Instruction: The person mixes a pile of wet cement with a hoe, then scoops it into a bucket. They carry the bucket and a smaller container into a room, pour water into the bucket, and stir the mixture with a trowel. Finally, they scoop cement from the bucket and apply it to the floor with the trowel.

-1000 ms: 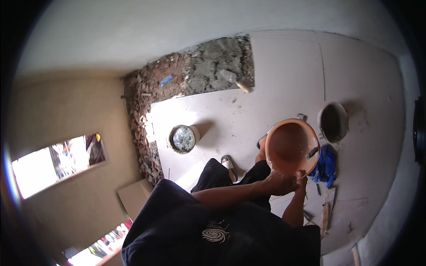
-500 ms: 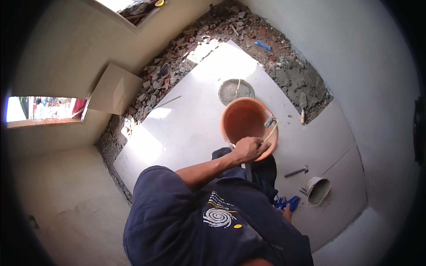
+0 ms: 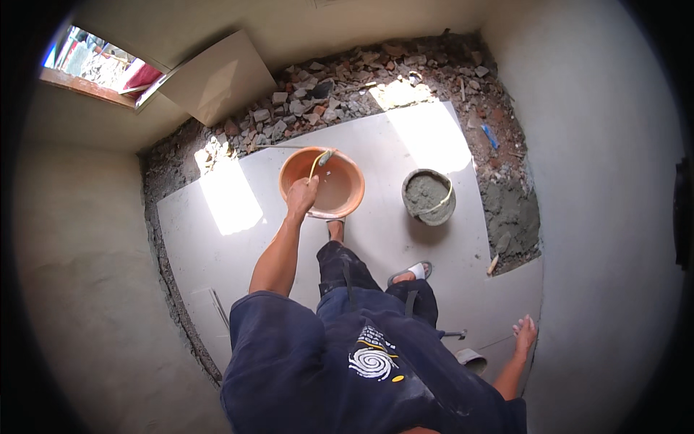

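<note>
My left hand (image 3: 302, 194) is closed round the thin handle of an orange bucket (image 3: 357, 192), out in front of my left foot. A shallow layer of cloudy liquid seems to lie inside it. To its right, on the pale floor tiles, stands a second bucket (image 3: 434, 221) filled with grey wet mortar, its pale handle lying across the top. My right hand (image 3: 525, 331) hangs out to the right near the wall, fingers apart and holding nothing. Nearest to it are a hammer (image 3: 455, 334) and a small pale container (image 3: 470, 355), both partly covered by my shirt.
Broken brick and stone rubble (image 3: 318, 101) runs along the far wall, where a loose tile (image 3: 220, 76) leans. At the right, a trowel (image 3: 494, 262) rests by spread wet mortar (image 3: 512, 213). Thin strips (image 3: 219, 307) lie on the left. A blue scrap (image 3: 490, 136) sits in the rubble.
The orange bucket has moved left and away from my body with my left hand. More of the mortar bucket shows now. My right hand has swung out to the right, away from a blue item.
</note>
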The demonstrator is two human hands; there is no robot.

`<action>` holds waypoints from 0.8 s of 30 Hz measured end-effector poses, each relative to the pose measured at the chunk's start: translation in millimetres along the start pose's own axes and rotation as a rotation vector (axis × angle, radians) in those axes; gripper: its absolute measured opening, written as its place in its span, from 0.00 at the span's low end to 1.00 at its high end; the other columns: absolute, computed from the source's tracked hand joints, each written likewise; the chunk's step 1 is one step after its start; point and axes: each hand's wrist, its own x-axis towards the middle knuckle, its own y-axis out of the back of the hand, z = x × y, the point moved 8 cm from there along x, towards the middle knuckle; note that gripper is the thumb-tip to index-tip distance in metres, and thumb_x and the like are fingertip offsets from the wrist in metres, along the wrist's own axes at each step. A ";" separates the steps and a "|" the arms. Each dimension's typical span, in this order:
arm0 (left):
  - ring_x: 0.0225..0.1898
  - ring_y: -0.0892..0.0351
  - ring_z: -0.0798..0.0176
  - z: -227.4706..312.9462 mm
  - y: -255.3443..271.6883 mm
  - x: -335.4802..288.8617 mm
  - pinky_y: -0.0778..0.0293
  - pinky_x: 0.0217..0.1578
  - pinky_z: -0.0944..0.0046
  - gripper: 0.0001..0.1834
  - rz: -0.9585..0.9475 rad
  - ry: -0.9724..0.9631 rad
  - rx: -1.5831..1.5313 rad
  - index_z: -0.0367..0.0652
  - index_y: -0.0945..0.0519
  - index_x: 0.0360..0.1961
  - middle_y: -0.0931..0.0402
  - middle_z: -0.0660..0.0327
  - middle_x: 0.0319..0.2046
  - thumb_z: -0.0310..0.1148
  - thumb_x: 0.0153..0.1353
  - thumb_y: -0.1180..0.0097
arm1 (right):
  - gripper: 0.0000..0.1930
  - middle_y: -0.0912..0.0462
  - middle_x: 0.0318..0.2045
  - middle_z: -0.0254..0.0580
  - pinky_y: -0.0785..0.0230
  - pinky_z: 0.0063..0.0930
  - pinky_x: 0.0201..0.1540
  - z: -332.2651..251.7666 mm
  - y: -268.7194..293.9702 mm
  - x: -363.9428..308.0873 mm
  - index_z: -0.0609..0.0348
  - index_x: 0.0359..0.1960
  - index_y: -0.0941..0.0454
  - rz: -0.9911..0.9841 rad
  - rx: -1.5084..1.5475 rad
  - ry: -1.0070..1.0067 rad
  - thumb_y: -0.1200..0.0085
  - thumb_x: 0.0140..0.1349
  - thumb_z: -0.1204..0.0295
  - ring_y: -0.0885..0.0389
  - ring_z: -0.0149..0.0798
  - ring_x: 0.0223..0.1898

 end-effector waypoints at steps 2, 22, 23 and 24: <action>0.42 0.20 0.42 -41.3 5.1 49.1 0.28 0.45 0.48 0.27 -0.024 0.045 0.008 0.37 0.17 0.35 0.19 0.42 0.34 0.52 0.62 0.55 | 0.22 0.19 0.40 0.39 0.32 0.25 0.29 -46.5 -40.6 -29.4 0.58 0.53 0.25 -0.032 -0.085 -0.014 0.53 0.68 0.55 0.21 0.33 0.31; 0.58 0.29 0.42 -351.8 -40.2 229.1 0.35 0.58 0.47 0.27 -0.195 0.594 -0.075 0.42 0.27 0.56 0.27 0.42 0.54 0.50 0.64 0.53 | 0.21 0.19 0.28 0.42 0.32 0.30 0.21 -159.0 -287.5 -149.4 0.58 0.37 0.24 -0.539 -0.676 -0.320 0.50 0.65 0.50 0.19 0.38 0.25; 0.57 0.29 0.42 -346.7 -40.3 226.2 0.35 0.58 0.47 0.28 -0.206 0.580 -0.112 0.40 0.26 0.56 0.26 0.41 0.53 0.51 0.64 0.52 | 0.20 0.20 0.27 0.41 0.32 0.30 0.21 -156.3 -293.6 -141.0 0.58 0.35 0.24 -0.551 -0.661 -0.316 0.51 0.65 0.50 0.19 0.37 0.25; 0.57 0.28 0.43 -341.9 -33.0 218.7 0.35 0.58 0.47 0.30 -0.146 0.613 -0.140 0.37 0.26 0.55 0.26 0.40 0.52 0.52 0.63 0.52 | 0.20 0.20 0.26 0.41 0.32 0.30 0.21 -151.2 -299.6 -129.3 0.57 0.34 0.24 -0.572 -0.650 -0.314 0.51 0.66 0.50 0.19 0.37 0.24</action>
